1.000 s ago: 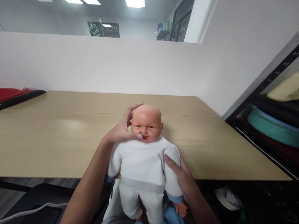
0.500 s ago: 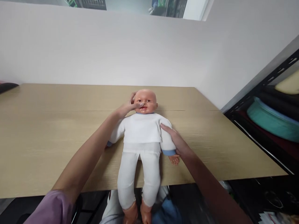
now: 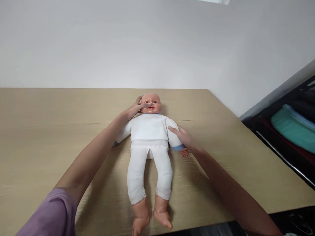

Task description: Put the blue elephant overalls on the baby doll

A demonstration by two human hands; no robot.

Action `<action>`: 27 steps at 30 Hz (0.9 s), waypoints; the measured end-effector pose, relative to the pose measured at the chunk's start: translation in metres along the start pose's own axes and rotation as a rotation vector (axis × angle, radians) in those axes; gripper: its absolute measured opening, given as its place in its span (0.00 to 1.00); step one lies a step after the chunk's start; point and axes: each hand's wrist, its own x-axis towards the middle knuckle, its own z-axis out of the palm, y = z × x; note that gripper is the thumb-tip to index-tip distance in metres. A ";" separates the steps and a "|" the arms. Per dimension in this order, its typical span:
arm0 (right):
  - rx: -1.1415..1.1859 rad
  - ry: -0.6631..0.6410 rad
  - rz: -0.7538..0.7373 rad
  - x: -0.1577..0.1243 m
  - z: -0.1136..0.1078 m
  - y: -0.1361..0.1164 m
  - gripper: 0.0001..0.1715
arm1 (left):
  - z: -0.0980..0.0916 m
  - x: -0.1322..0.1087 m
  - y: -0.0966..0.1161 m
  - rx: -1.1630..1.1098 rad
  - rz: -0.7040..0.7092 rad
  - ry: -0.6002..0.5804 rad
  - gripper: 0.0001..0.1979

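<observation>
Doll [image 3: 149, 127] lies face-up on tabletop [image 3: 46, 137]. Left grip [image 3: 140, 103] cups its head [image 3: 154, 98], thumb across face; right grip [image 3: 184, 137] curls round its sleeve [image 3: 175, 139]. Head likely hard, slick; body probably light, soft: best supported behind head and torso.

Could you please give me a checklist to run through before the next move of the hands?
1. Left hand on the doll's head: ok, thumb across the face.
2. Right hand on the sleeve at its side: ok, thumb in front.
3. Doll face up on the table: ok.
4. Left hand's hold behind the head: cannot tell, the head hides it.
5. Feet well back from the table's near edge: not ok, they lie close to it.
</observation>
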 end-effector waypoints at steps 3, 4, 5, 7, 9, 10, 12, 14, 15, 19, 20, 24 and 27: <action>-0.221 -0.008 -0.084 0.001 -0.010 0.006 0.25 | 0.000 0.002 -0.006 -0.058 -0.081 -0.020 0.50; -0.303 -0.005 -0.100 0.001 -0.013 0.009 0.25 | 0.001 0.001 -0.007 -0.078 -0.111 -0.031 0.50; -0.394 0.001 -0.115 0.000 -0.015 0.011 0.25 | 0.002 -0.001 -0.007 -0.087 -0.137 -0.039 0.49; -0.606 0.037 -0.148 -0.002 -0.018 0.014 0.26 | 0.004 -0.005 -0.004 -0.070 -0.171 -0.045 0.49; -0.791 0.067 -0.165 -0.002 -0.019 0.016 0.28 | 0.005 -0.007 0.000 -0.030 -0.188 -0.043 0.50; -0.850 0.068 -0.161 -0.002 -0.019 0.017 0.30 | 0.006 -0.008 0.002 -0.012 -0.201 -0.046 0.50; -0.900 0.047 -0.143 -0.001 -0.019 0.017 0.32 | 0.006 -0.010 0.005 0.002 -0.227 -0.056 0.50; -0.906 0.039 -0.138 -0.001 -0.020 0.017 0.33 | 0.007 -0.011 0.006 -0.008 -0.247 -0.065 0.50; -0.909 0.042 -0.144 0.000 -0.020 0.017 0.32 | 0.007 -0.011 0.006 -0.012 -0.250 -0.067 0.49; -0.916 0.071 -0.150 0.001 -0.018 0.019 0.30 | 0.003 -0.009 -0.003 0.030 -0.208 -0.074 0.47; -0.915 0.090 -0.160 0.001 -0.017 0.019 0.31 | 0.002 -0.007 -0.005 0.051 -0.184 -0.075 0.46; -0.892 0.208 -0.304 -0.014 -0.008 0.009 0.34 | 0.004 -0.009 -0.001 0.221 -0.002 0.066 0.35; -0.799 0.283 -0.505 -0.057 -0.004 -0.020 0.28 | 0.026 -0.039 0.026 0.304 0.266 0.302 0.23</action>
